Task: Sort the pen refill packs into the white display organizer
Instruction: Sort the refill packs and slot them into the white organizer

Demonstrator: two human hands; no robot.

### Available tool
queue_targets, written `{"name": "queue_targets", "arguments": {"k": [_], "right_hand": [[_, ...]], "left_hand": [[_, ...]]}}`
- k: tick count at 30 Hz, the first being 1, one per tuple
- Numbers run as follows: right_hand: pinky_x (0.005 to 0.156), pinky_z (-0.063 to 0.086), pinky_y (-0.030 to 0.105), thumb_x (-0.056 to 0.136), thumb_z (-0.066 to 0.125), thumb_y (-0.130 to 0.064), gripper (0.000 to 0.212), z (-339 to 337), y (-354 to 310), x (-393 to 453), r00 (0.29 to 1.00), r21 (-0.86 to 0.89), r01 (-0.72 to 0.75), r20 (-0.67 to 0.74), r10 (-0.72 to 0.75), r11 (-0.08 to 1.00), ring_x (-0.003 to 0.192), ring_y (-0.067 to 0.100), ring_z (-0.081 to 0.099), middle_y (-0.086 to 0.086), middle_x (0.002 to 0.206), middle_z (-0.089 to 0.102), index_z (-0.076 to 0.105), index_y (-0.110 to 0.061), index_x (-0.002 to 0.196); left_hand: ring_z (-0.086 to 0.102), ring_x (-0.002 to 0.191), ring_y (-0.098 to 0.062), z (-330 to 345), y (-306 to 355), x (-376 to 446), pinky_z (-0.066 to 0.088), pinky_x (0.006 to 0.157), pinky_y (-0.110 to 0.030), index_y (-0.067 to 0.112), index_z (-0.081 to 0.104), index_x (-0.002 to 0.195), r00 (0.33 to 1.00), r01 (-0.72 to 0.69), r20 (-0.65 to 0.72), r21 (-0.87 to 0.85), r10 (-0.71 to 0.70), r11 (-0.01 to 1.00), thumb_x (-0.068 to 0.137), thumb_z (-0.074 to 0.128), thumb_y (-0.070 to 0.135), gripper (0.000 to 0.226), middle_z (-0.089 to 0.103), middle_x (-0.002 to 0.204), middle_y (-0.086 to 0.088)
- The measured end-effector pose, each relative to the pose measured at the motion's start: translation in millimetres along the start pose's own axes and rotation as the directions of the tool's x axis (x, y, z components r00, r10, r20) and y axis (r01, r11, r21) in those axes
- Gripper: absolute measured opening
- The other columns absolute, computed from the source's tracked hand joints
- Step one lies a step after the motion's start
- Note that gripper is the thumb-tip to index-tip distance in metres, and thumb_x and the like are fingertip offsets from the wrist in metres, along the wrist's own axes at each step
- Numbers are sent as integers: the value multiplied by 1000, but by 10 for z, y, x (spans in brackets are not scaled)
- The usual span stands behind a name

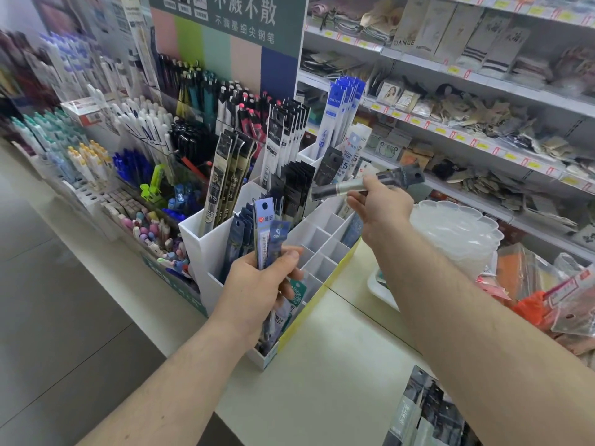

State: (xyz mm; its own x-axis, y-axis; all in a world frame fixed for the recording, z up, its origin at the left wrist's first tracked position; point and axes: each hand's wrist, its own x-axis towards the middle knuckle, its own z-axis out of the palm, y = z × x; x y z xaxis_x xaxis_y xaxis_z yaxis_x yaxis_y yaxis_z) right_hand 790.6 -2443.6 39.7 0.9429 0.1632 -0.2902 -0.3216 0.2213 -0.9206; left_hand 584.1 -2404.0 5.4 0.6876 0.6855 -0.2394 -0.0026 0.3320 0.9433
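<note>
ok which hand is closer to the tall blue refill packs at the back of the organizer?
Right. The right hand, pinching a dark refill pack, is just below and right of the tall blue refill packs. The left hand grips a bundle of packs at the organizer's near end, farther away.

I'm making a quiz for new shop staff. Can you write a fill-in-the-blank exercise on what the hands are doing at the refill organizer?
1. The right hand holds a single dark refill pack lying nearly ____ above the white organizer.
2. The left hand grips a bunch of ____ refill packs.
3. The compartments under the right hand are ____.

Missing words: horizontal; blue; empty
</note>
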Motion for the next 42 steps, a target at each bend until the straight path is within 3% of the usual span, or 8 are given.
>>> {"name": "queue_targets", "arguments": {"k": [6,11,16,23,27,31,37,42], "right_hand": [[58,61,27,93,68,-14,16,247,105,105,987,-353,146,113,-113,924,53,17,67,7,58,66,61,-9,78],[62,63,40,85,71,-15,18,358,214,157,948,-653,299,284,-142,696,59,26,71,13,66,68,59,-9,73],[70,62,46,86,73,-24,24,370,309,205,928,-749,354,356,-110,559,61,25,63,6,63,63,56,-14,72],[75,61,42,85,77,-37,26,258,267,207,901,-798,425,419,-111,427,68,21,65,4,69,65,66,-14,77],[67,60,35,89,72,-30,16,19,227,-17,932,-720,343,343,-119,603,63,16,61,3,74,66,68,-17,80],[50,37,27,90,70,-21,15,-357,207,-481,922,-476,142,382,58,868,53,13,42,5,70,52,68,-6,87],[55,39,18,90,69,-12,26,-690,361,-1002,781,-495,121,583,226,861,61,12,59,11,78,63,67,13,96],[61,37,24,92,66,-8,15,-693,299,-984,874,-457,194,483,59,868,53,6,48,-4,57,56,70,-1,80]], "left_hand": [[47,48,-10,-41,13,4,32,41,-20,13,72,97,991,105,93,-74,-98,992,97,56,12,16,62,66,-1],[47,52,-13,-114,10,-5,33,43,-21,5,66,110,932,288,280,-194,-229,938,88,40,14,36,62,70,-4],[50,53,-14,-174,9,-21,36,44,-22,2,66,111,905,306,370,-226,-209,925,69,40,20,53,61,72,-6],[51,54,-14,-94,8,-34,39,47,-23,5,67,111,886,332,402,-204,-230,921,80,40,15,42,61,72,-5],[56,56,-16,-43,-16,-27,45,49,-23,4,62,121,908,286,353,-122,-227,951,101,33,7,34,66,76,-5],[63,59,-17,-16,-53,-46,49,52,-25,4,62,120,906,271,356,-78,-228,959,102,39,8,29,72,83,-7],[67,58,-18,69,-35,-129,54,53,-27,9,63,106,906,237,372,-52,-201,970,103,39,6,25,74,82,-9],[72,68,-23,26,-55,-175,57,56,-30,8,59,120,915,223,346,0,-209,975,105,38,13,27,76,90,-7]]}}
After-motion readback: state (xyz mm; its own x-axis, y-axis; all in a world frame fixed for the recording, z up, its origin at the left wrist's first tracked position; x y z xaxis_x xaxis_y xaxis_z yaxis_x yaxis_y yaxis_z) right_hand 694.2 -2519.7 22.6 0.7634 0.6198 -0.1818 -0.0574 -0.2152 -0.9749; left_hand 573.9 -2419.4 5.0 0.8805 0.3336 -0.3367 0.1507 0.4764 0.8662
